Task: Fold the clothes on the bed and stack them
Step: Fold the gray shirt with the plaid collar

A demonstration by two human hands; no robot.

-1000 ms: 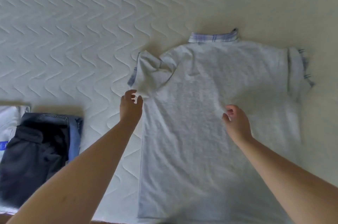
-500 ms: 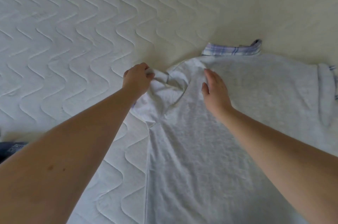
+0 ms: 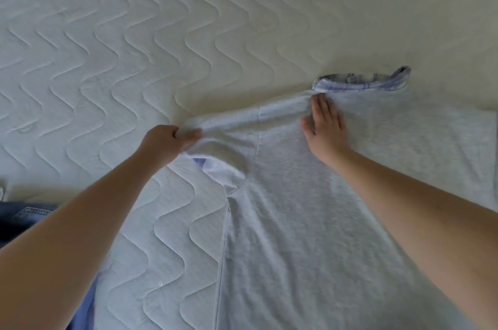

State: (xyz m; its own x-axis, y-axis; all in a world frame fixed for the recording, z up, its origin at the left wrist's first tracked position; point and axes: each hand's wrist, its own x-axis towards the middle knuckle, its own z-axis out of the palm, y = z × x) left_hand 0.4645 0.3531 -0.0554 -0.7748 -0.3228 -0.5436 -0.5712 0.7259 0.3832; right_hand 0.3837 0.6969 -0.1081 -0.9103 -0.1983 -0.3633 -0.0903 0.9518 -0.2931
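Shirt [image 3: 336, 195] spread on the bed [image 3: 107, 46], long axis running toward the person. Left hand [image 3: 164, 145] pinches the sleeve [image 3: 215, 151] at its outer edge; right hand [image 3: 324, 127], fingers flat, pins the shoulder just below the plaid collar [image 3: 361, 81]. Sleeve lies nearer the left hand, ready to fold inward.

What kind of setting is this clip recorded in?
Probably a bedroom: a bare quilted mattress fills the view, a grey shirt is spread on it, and denim clothes lie at its left edge.
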